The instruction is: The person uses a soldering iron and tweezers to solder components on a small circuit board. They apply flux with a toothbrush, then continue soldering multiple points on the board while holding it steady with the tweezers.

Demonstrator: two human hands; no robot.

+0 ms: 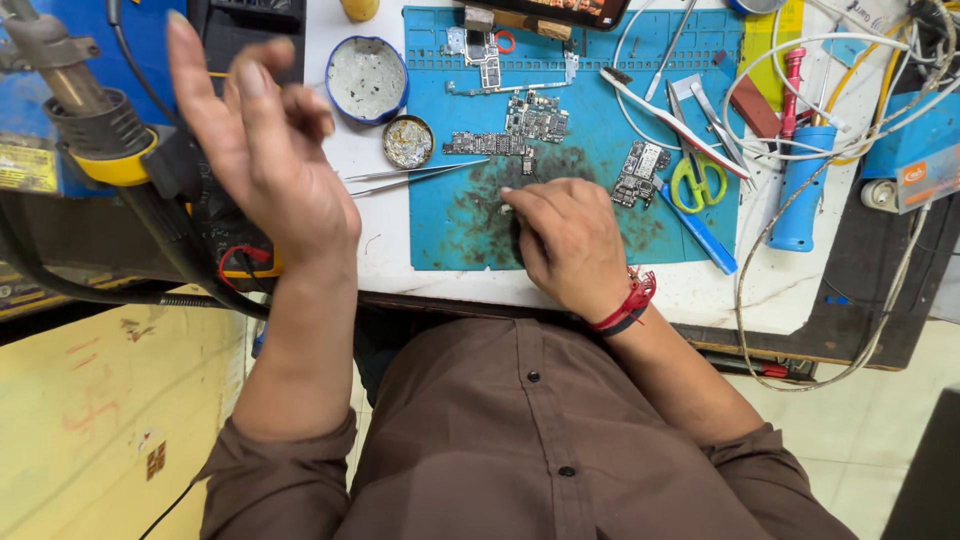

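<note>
Orange label (pixel 915 173) far beyond right hand (pixel 565 245)

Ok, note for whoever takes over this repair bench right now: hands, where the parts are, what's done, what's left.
Left hand: raised off the bench, open, holding nothing.
Right hand: resting on the blue work mat, fingertips pinching a small pale piece, too small to identify.
Parts: circuit boards lie on the mat above the right hand, another board to its right. Tweezers lie beside the mat, below the small tin. Hot-air tool is parked far left.
Done: boards are out and laid bare.
Left: cannot tell from this view; no board is in hand.
</note>
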